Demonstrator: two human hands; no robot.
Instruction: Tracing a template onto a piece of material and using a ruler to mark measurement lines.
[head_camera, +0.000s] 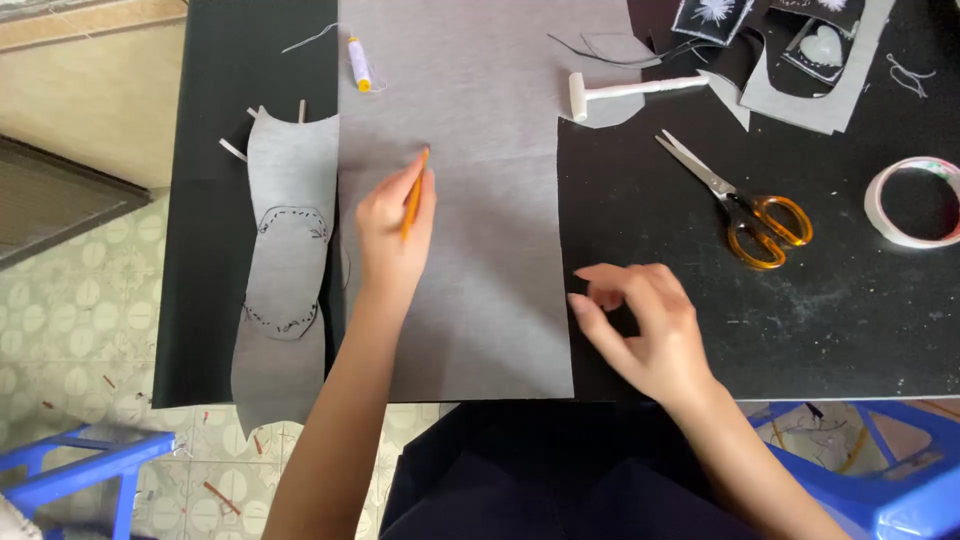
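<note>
Orange pencil (412, 196) pinched in left hand (393, 225), tip up, resting over the big grey felt sheet (480, 110) spread mid-desk. Left hand's fingers closed round the pencil shaft. Right hand (640, 325) sits at the sheet's right edge, low on the black desk (860, 320); fingers loosely curled, thumb and forefinger nearly meeting at the felt's border, whether they grip it I cannot tell. Left of the sheet: long grey felt strip (285, 260) with a stitched oval outline, overhanging the desk's near edge. Top: white thread spool (358, 63), white mallet-shaped tool (630, 90). Right: orange-handled scissors (740, 205), clear tape roll (915, 200), grey offcuts (830, 100).
</note>
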